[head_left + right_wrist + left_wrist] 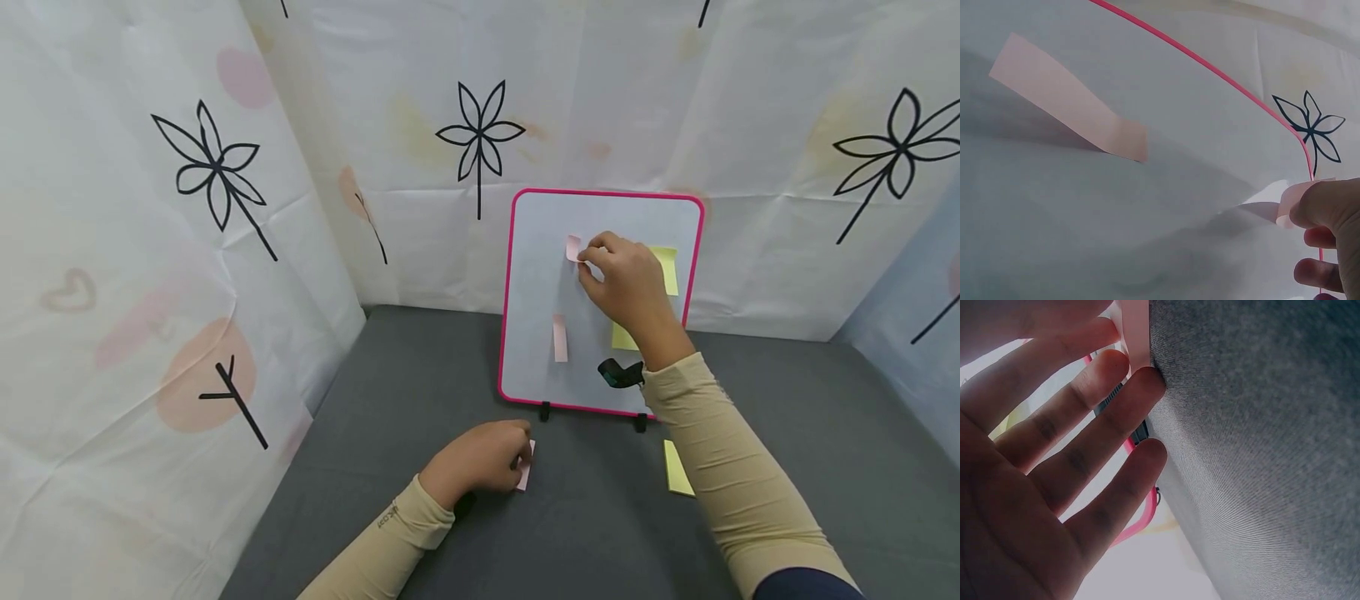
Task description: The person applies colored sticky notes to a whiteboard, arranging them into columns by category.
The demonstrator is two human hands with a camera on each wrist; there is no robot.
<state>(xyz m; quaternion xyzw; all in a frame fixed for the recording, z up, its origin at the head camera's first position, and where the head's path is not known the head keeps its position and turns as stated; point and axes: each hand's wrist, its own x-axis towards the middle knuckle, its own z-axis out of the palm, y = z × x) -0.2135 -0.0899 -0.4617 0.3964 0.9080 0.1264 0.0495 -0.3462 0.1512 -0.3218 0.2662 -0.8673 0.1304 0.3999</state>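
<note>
At the upper left of the whiteboard (536, 292), my right hand (628, 275) pinches a small pink sticky note (573, 247) between thumb and fingertips. In the right wrist view this note (1286, 206) curls away from the board. Another pink strip (560, 338) sticks to the board lower down, its end bent outward in the right wrist view. My left hand (483, 457) is down on the table, holding a pink sticky note pad (527, 465) with thumb and index finger. The left wrist view shows its other fingers fairly straight, tips close to the grey cloth.
Two yellow sticky notes, an upper one (666, 268) and a lower one (624, 337), are on the board's right half, partly behind my right arm. A yellow pad (678, 469) lies on the grey table (420, 367). Black feet (544, 411) prop the pink-framed board before a patterned cloth wall (600, 108).
</note>
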